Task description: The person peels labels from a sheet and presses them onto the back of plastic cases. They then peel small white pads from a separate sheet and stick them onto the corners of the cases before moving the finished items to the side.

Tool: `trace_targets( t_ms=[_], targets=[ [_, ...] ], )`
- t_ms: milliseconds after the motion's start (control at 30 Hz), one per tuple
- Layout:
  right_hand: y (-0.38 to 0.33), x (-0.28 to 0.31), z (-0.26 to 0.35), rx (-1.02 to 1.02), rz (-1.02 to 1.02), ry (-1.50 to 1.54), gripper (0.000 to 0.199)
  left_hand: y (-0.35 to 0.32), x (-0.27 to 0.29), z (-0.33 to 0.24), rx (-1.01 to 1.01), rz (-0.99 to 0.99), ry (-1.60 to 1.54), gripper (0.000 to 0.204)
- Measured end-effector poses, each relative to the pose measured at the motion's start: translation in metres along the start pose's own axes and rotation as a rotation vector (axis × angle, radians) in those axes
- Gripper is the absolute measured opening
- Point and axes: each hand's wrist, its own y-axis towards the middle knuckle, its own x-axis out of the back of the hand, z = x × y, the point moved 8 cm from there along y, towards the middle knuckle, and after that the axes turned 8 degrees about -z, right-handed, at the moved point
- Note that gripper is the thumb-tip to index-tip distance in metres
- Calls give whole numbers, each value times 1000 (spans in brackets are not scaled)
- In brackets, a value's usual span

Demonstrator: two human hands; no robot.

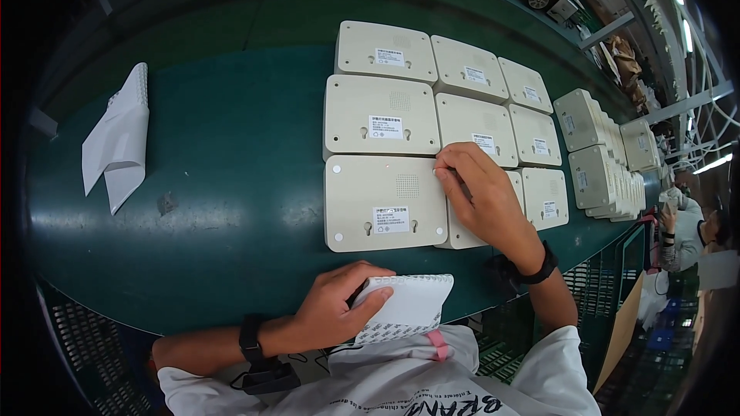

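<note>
My left hand [343, 302] grips a folded white sticker sheet [412, 298] with a row of small bumps along its upper edge, close to the table's front edge. The fingertips of my right hand [482, 191] are pinched together at the far right corner of the nearest left beige plastic case [362, 192]. Whatever is between them is hidden. White round dots sit at the other three corners of that case. It has a speaker grille, a white label and two keyhole slots. Behind it lies another beige case [351, 112], with dark holes at its corners.
Several like cases form a block of rows; more cases [586, 173] stand stacked to the right. Another folded white sheet [127, 135] lies on the green table [223, 185] at the left. A co-worker [686, 231] sits at the far right. Green crates [92, 354] stand below the table.
</note>
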Motion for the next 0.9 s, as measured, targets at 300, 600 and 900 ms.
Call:
trace_targets(
  t_ms=[300,600,900],
  targets=[
    [-1,3,5,84,-33,-56,11,0,0,1,3,-2,-4,22],
    [-5,1,14,184,51,-226,22,0,0,0,-1,-1,0,22],
    [-16,11,36,204,92,-308,37,-4,0,7,45,21,-51,19]
  ],
)
